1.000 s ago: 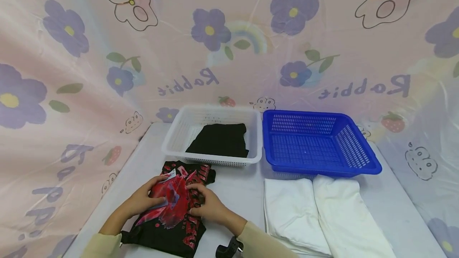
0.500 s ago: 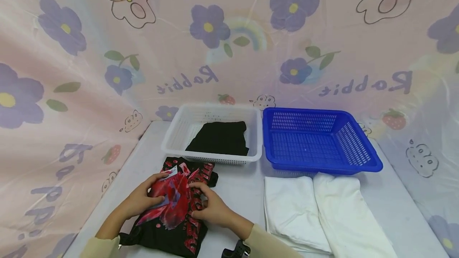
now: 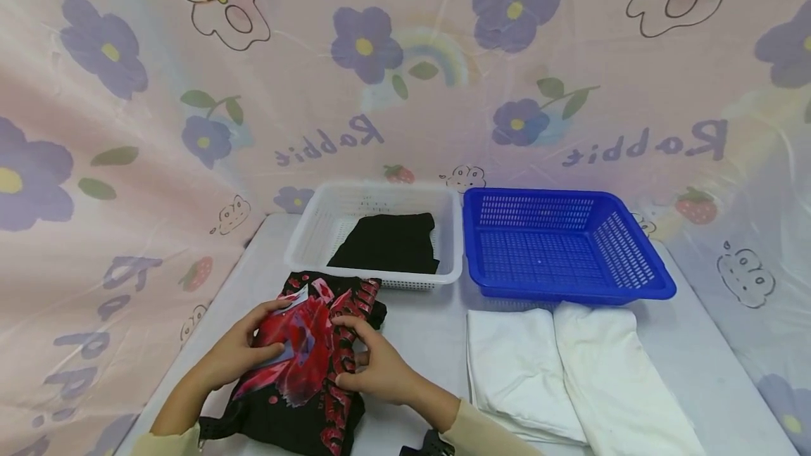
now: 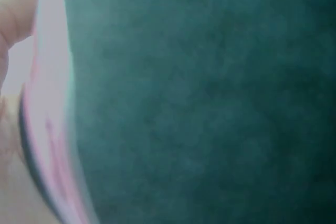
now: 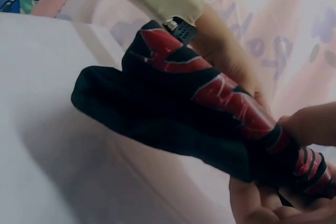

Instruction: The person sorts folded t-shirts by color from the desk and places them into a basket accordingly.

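Observation:
A folded black T-shirt with a large red print (image 3: 304,357) is held between both hands in the head view. My left hand (image 3: 234,350) grips its left side, with index finger and thumb over the print. On the opposite edge, my right hand (image 3: 376,364) holds the folded layers; the right wrist view shows the thumb (image 5: 310,124) on top and curled fingers (image 5: 257,205) underneath. There the shirt's folded end (image 5: 157,93) stands out above the white tabletop. Dark, blurred cloth (image 4: 199,98) fills most of the left wrist view, hiding most of the left fingers.
A white basket (image 3: 294,248) holding folded black cloth (image 3: 386,245) stands just beyond the shirt. Right of it is a blue basket (image 3: 538,290). Two folded white garments, one at left (image 3: 516,364) and one at right (image 3: 614,371), lie before the blue basket.
The T-shirt has shifted slightly away from the body, its far edge closer to the white basket. Both hands keep their hold, and the left has moved a little leftward. The head view has tilted slightly.

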`<state>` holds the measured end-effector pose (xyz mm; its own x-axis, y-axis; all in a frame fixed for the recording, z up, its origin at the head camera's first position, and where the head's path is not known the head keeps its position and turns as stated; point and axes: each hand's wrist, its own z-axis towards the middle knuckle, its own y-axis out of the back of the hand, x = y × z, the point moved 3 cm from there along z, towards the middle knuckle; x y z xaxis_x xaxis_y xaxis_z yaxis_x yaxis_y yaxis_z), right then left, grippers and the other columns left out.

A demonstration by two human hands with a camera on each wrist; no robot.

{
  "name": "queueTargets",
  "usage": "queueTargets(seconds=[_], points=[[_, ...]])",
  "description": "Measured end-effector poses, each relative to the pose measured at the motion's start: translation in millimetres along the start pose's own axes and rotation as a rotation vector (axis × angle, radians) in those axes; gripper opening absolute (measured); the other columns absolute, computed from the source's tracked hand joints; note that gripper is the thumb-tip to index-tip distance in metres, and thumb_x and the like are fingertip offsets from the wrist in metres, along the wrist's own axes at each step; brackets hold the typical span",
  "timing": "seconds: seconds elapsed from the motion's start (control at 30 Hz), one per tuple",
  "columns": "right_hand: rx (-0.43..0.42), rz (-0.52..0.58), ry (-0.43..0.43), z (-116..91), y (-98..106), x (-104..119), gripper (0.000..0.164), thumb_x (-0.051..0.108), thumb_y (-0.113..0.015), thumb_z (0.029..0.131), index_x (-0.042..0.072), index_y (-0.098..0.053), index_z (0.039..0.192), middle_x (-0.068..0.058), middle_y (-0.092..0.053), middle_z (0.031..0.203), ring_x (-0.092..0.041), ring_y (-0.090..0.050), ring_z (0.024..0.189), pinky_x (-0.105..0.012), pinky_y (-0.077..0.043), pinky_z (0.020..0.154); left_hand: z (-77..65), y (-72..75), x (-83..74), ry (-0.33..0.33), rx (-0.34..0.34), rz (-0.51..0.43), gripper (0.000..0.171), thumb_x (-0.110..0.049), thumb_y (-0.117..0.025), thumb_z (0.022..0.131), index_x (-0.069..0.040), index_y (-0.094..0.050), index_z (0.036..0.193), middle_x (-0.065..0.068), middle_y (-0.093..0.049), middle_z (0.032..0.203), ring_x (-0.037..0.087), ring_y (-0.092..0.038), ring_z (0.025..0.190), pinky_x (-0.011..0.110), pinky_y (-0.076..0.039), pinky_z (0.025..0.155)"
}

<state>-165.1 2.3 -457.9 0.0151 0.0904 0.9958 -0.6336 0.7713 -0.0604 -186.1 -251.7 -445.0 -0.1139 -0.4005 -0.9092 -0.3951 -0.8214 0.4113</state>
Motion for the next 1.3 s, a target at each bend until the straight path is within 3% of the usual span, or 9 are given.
queueTargets(seconds=[0.17,0.37,0.63,0.87,1.07,1.3], points=[[0.009,-0.032,0.02,-5,5,21,0.077,-0.009,-0.065,0.08,0.022,-0.037,0.144,-0.011,-0.04,0.142,-0.008,-0.068,0.083,-0.022,-0.055,0.069,-1.4,1.9,-16.8,-0.015,-0.014,-0.017,0.068,-0.012,-0.067,0.09,-0.013,-0.031,0.148,0.026,-0.037,0.137,0.016,-0.06,0.097,0.033,-0.056,0.072],[0.029,-0.1,0.034,-7,12,43,0.08,-0.007,-0.067,0.08,0.025,-0.034,0.146,-0.011,-0.041,0.139,-0.008,-0.068,0.084,-0.023,-0.055,0.071,-2.3,4.1,-36.1,-0.092,-0.035,-0.01,0.066,-0.009,-0.065,0.091,-0.012,-0.032,0.147,0.021,-0.035,0.14,0.011,-0.057,0.1,0.029,-0.055,0.075],[0.006,-0.207,0.075,0,29,79,0.082,-0.007,-0.068,0.081,0.025,-0.032,0.147,-0.011,-0.043,0.137,-0.011,-0.067,0.087,-0.028,-0.057,0.072,12.3,11.0,-61.3,-0.148,-0.098,0.031,0.065,-0.01,-0.064,0.092,-0.015,-0.032,0.147,0.016,-0.038,0.138,0.012,-0.059,0.1,0.027,-0.055,0.076],[-0.035,-0.294,0.129,12,55,112,0.08,-0.006,-0.068,0.08,0.019,-0.033,0.147,-0.011,-0.046,0.138,-0.02,-0.065,0.097,-0.032,-0.057,0.075,44.1,14.2,-91.3,-0.18,-0.124,0.042,0.066,-0.01,-0.065,0.091,-0.017,-0.032,0.148,0.016,-0.037,0.139,0.014,-0.058,0.103,0.026,-0.054,0.079],[-0.058,-0.277,0.069,28,85,135,0.078,-0.009,-0.065,0.08,0.015,-0.032,0.146,-0.018,-0.053,0.129,-0.02,-0.067,0.092,-0.032,-0.057,0.077,80.0,22.6,-121.1,-0.175,-0.123,0.106,0.064,-0.013,-0.066,0.091,-0.02,-0.035,0.147,0.015,-0.039,0.14,0.023,-0.058,0.105,0.029,-0.053,0.079],[-0.144,-0.282,0.01,55,125,145,0.074,-0.006,-0.066,0.083,0.021,-0.036,0.145,-0.014,-0.052,0.125,-0.015,-0.058,0.076,-0.026,-0.046,0.056,126.9,31.7,-144.5,-0.11,-0.151,0.192,0.065,-0.02,-0.067,0.09,-0.026,-0.036,0.147,0.014,-0.041,0.144,0.031,-0.056,0.11,0.037,-0.049,0.083]])
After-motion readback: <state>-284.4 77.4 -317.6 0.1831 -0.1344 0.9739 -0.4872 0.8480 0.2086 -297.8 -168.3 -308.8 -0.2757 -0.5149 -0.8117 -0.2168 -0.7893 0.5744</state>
